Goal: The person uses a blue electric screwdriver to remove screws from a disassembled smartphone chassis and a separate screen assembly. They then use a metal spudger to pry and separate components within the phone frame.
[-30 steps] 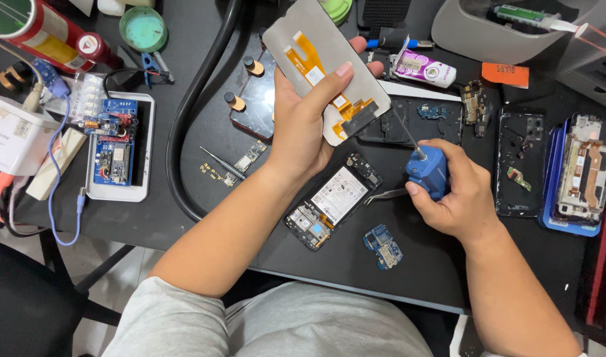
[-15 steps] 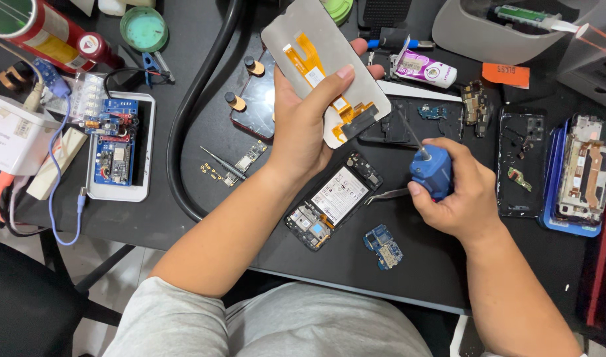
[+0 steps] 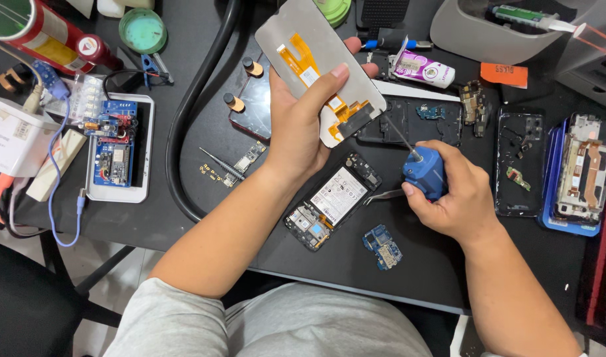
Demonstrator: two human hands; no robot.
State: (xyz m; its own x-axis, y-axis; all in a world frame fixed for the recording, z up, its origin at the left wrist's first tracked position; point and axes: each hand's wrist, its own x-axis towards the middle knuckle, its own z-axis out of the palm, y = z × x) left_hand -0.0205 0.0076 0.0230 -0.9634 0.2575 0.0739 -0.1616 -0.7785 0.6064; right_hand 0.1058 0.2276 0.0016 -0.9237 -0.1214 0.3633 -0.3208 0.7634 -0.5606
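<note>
A black workbench [image 3: 184, 198] is crowded with phone parts. The left hand [image 3: 303, 125] grips a screen panel [image 3: 316, 56] above the bench's middle, thumb on its back beside the orange flex. The right hand [image 3: 458, 198] is closed around a blue screwdriver [image 3: 423, 172]. An opened phone [image 3: 333, 201] lies between them; a circuit board [image 3: 382, 246] sits near the front edge.

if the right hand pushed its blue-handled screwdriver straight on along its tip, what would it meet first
Likely the grey phone screen panel held by the left hand, near its lower right corner; the right hand aims the blue-handled screwdriver up-left, though depth is unclear.
</note>
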